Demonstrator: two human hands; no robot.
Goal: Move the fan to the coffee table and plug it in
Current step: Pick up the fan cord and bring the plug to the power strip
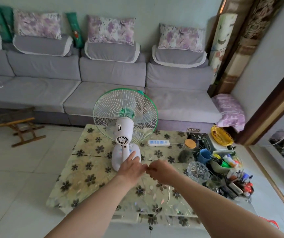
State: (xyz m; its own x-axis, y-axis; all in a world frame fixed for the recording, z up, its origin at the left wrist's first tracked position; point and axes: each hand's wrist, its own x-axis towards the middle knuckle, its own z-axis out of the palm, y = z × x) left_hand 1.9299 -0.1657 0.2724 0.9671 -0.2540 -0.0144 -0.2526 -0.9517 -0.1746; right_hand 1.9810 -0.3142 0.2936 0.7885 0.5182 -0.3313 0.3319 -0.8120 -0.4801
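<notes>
Fan (125,127) upright on coffee table (86,177), power strip (158,143) just beside. Left hand (131,169) and right hand (161,171) meet fingertip to fingertip; anything pinched between, cannot tell.

The surface (89,182) is covered by a flowered cloth; on it are stood a fan (125,127), a power strip (158,143) and clutter at the right.

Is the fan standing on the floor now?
No, the fan stands upright on the coffee table, beside the power strip.
</notes>
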